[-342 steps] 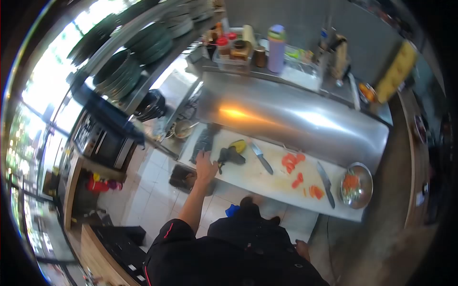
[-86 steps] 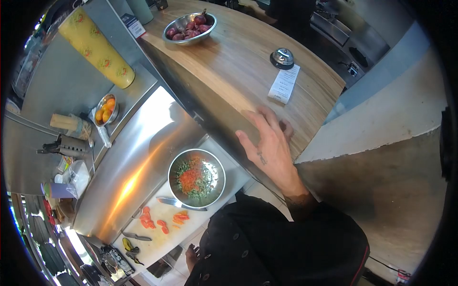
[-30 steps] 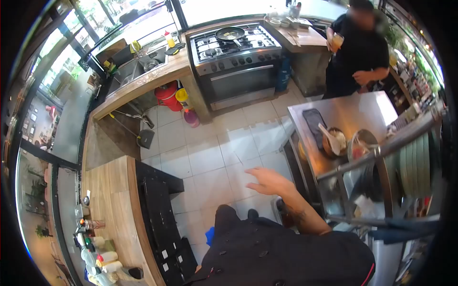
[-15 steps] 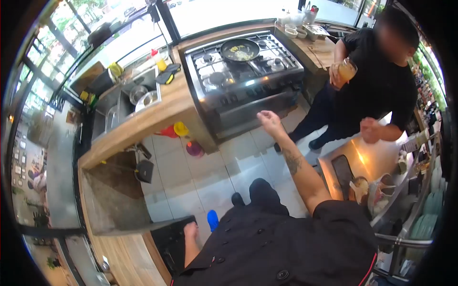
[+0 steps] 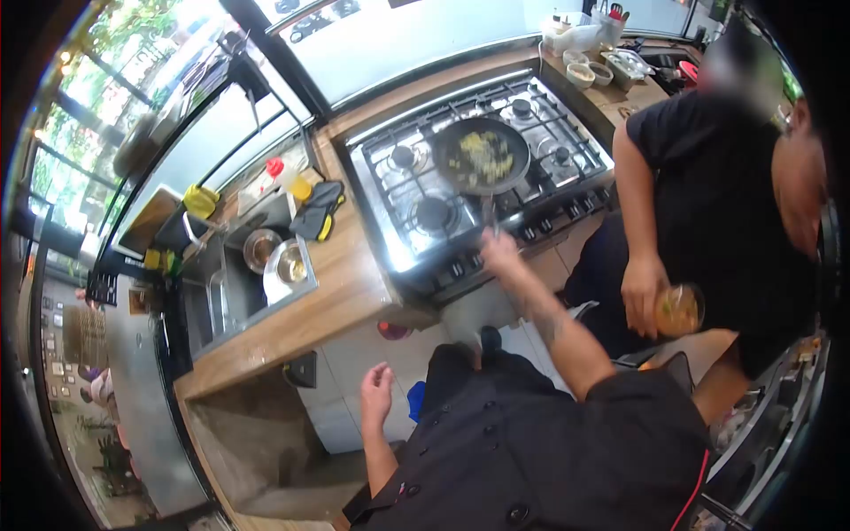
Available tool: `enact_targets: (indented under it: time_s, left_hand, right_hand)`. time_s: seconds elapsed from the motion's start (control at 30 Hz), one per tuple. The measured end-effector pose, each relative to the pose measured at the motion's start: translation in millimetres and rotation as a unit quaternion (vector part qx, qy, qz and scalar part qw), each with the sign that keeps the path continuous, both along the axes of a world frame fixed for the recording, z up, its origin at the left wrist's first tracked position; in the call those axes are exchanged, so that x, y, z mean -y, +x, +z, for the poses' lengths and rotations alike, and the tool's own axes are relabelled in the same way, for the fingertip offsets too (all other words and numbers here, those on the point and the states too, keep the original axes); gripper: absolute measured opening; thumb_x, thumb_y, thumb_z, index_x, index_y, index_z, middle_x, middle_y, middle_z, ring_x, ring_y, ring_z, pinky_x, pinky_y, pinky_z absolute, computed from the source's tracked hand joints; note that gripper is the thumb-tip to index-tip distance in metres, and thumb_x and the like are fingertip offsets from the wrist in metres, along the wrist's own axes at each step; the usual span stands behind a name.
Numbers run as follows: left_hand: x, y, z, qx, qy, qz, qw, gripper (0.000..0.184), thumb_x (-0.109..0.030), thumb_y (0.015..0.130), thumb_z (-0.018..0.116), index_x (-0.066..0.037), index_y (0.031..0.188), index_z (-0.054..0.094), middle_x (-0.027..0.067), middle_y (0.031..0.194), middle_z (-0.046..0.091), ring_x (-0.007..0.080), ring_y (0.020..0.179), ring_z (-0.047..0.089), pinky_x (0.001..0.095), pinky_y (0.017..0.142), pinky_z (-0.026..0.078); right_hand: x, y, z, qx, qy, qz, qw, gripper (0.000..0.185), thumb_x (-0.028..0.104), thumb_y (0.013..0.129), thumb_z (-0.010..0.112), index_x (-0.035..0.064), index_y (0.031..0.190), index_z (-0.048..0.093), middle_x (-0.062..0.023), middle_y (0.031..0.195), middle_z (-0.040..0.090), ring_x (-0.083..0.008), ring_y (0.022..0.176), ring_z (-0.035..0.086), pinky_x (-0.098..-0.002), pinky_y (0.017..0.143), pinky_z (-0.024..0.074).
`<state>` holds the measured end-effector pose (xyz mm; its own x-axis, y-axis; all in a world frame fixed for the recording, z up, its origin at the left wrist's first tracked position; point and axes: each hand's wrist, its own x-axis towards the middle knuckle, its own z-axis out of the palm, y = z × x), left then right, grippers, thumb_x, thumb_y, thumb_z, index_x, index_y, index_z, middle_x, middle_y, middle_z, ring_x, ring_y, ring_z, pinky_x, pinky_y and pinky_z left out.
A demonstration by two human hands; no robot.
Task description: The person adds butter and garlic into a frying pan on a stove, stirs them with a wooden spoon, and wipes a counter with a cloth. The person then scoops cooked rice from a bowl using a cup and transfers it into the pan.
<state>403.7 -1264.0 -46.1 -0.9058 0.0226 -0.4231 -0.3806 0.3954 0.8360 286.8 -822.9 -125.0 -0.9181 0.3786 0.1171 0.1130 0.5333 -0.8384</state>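
A dark frying pan point(image 5: 460, 175) with pale yellowish pieces of food in it sits on a burner of the gas stove point(image 5: 390, 199). Its handle points back toward me, and my right hand point(image 5: 501, 254) is closed around the handle's end. My left hand point(image 5: 375, 396) hangs low at my side above the floor, holding nothing, its fingers loosely bent and apart.
A person in a black shirt point(image 5: 717, 195) stands close on my right, holding a glass of orange-brown drink point(image 5: 680, 310). Left of the stove, a wooden counter point(image 5: 354, 301) holds a sink point(image 5: 204, 301), a red-capped bottle point(image 5: 288, 177) and black-and-yellow mitts point(image 5: 317, 211). Small bowls point(image 5: 580, 75) stand at the back right.
I have come closer to the stove. My right hand has reached forward and taken the pan's handle. The other person has moved nearer and lowered the glass. My left hand has swung forward.
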Motion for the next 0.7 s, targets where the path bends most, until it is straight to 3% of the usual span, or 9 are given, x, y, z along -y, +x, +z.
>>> enact_targets:
  time_s: [0.03, 0.2, 0.27, 0.33, 0.37, 0.43, 0.5, 0.53, 0.7]
  left_hand:
    - [-11.2, -13.3, 4.8, 0.024, 0.004, -0.028, 0.999, 0.036, -0.023, 0.101, 0.064, 0.002, 0.126, 0.065, 0.0132, 0.111, 0.072, 0.0199, 0.1, 0.068, 0.0326, 0.091, 0.053]
    - [-71.4, -103.3, 33.5, -0.05, 0.039, -0.202, 0.977, 0.036, -0.023, 0.101, 0.064, 0.002, 0.127, 0.065, 0.0141, 0.113, 0.073, 0.0202, 0.101, 0.069, 0.0338, 0.091, 0.054]
    - [-87.8, -150.0, 41.7, -0.028, 0.038, -0.268, 0.962, 0.036, -0.023, 0.101, 0.064, 0.002, 0.126, 0.065, 0.0141, 0.113, 0.073, 0.0197, 0.102, 0.069, 0.0344, 0.091, 0.054]
    - [-102.6, -186.3, 55.0, 0.002, 0.06, -0.272, 0.96, 0.036, -0.024, 0.102, 0.063, 0.002, 0.126, 0.065, 0.0144, 0.113, 0.073, 0.0197, 0.102, 0.069, 0.0345, 0.091, 0.054]
    - [-107.2, -197.3, 62.5, 0.049, 0.071, -0.265, 0.96, 0.035, -0.024, 0.102, 0.063, 0.002, 0.126, 0.065, 0.0148, 0.113, 0.073, 0.0197, 0.103, 0.069, 0.0346, 0.092, 0.054]
    - [-113.4, -220.6, 70.6, 0.092, 0.082, -0.26, 0.958, 0.036, -0.025, 0.102, 0.063, 0.002, 0.126, 0.065, 0.0155, 0.114, 0.073, 0.0208, 0.103, 0.07, 0.035, 0.092, 0.054]
    - [-112.5, -239.5, 65.7, -0.055, 0.069, -0.323, 0.942, 0.036, -0.024, 0.101, 0.063, 0.001, 0.127, 0.065, 0.0161, 0.115, 0.073, 0.0221, 0.102, 0.07, 0.0352, 0.092, 0.054]
    - [-112.0, -248.0, 62.8, -0.056, 0.069, -0.333, 0.939, 0.035, -0.023, 0.102, 0.063, 0.001, 0.127, 0.065, 0.0167, 0.116, 0.072, 0.0226, 0.102, 0.07, 0.0354, 0.092, 0.054]
    - [-120.3, -276.3, 52.1, -0.026, 0.104, -0.334, 0.936, 0.033, -0.02, 0.101, 0.062, 0.002, 0.126, 0.066, 0.0157, 0.115, 0.072, 0.0211, 0.101, 0.07, 0.0347, 0.091, 0.054]
  right_hand:
    - [45.0, 19.9, 69.1, 0.14, -0.374, -0.124, 0.908, 0.041, 0.039, 0.104, 0.052, 0.002, 0.092, 0.065, -0.0073, 0.064, 0.059, -0.02, 0.061, 0.061, -0.0375, 0.056, 0.0482]
    - [28.0, -32.2, 61.9, 0.031, -0.241, -0.176, 0.954, 0.041, 0.043, 0.104, 0.052, 0.0046, 0.09, 0.06, -0.0062, 0.064, 0.054, -0.0213, 0.056, 0.055, -0.039, 0.056, 0.0452]
    - [53.9, -61.8, 28.5, -0.009, 0.014, -0.211, 0.977, 0.035, 0.039, 0.105, 0.052, 0.0061, 0.093, 0.059, -0.0063, 0.066, 0.054, -0.019, 0.054, 0.053, -0.0361, 0.053, 0.0442]
    - [93.5, -68.9, 25.6, 0.005, -0.141, -0.233, 0.962, 0.03, 0.035, 0.105, 0.051, 0.0068, 0.097, 0.057, -0.0057, 0.066, 0.052, -0.0164, 0.048, 0.049, -0.034, 0.045, 0.04]
    - [108.3, -66.1, 71.2, 0.062, -0.492, -0.208, 0.843, 0.029, 0.034, 0.106, 0.051, 0.0065, 0.099, 0.056, -0.0051, 0.065, 0.051, -0.0152, 0.045, 0.046, -0.0334, 0.041, 0.0368]
    - [94.3, -77.7, 84.3, 0.069, -0.481, -0.194, 0.852, 0.029, 0.032, 0.105, 0.052, 0.0037, 0.099, 0.057, -0.0064, 0.065, 0.054, -0.0178, 0.05, 0.053, -0.0361, 0.045, 0.0425]
    - [65.4, -95.5, 70.2, 0.008, -0.177, -0.243, 0.954, 0.033, 0.033, 0.104, 0.052, 0.0002, 0.1, 0.057, -0.0098, 0.066, 0.057, -0.0221, 0.057, 0.059, -0.039, 0.052, 0.0486]
    - [60.2, -94.3, 101.8, 0.045, -0.286, -0.253, 0.923, 0.038, 0.036, 0.103, 0.05, -0.0021, 0.102, 0.058, -0.0144, 0.066, 0.058, -0.0268, 0.063, 0.063, -0.0406, 0.061, 0.0528]
    - [140.6, -112.8, 36.8, 0.054, -0.365, -0.26, 0.892, 0.04, 0.041, 0.102, 0.048, 0.0037, 0.091, 0.057, -0.0112, 0.062, 0.058, -0.0242, 0.054, 0.06, -0.0376, 0.052, 0.0497]
